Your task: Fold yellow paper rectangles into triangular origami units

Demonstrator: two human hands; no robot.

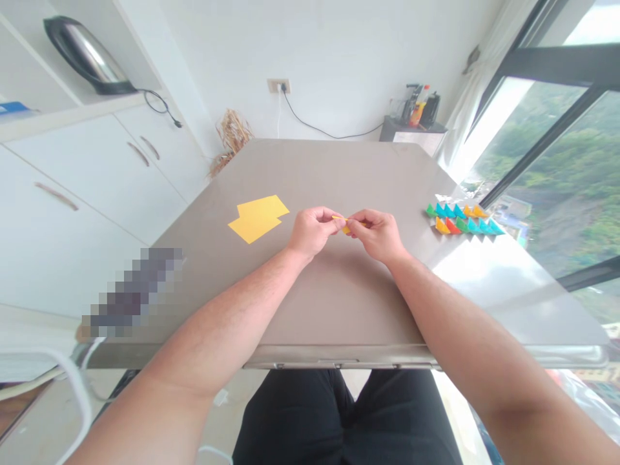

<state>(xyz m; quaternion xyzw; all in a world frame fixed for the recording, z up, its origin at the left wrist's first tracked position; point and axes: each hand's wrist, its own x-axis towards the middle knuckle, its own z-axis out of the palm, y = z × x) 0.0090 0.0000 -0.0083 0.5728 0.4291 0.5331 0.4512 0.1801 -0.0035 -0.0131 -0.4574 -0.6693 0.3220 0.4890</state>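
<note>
My left hand [314, 230] and my right hand [378, 234] meet over the middle of the grey table [339, 303]. Both pinch a small folded piece of yellow paper [347, 225] between their fingertips. Two flat yellow paper sheets [258, 217] lie overlapping to the left of my left hand. To the right of my right hand sit several small folded paper triangles [464, 220] in green, blue, yellow and red, lined up in two rows.
White cabinets [87, 187] stand to the left, with an electric kettle [84, 57] on the shelf above. A small stand with bottles [417, 110] is at the far right corner. A large window [557, 168] runs along the right side.
</note>
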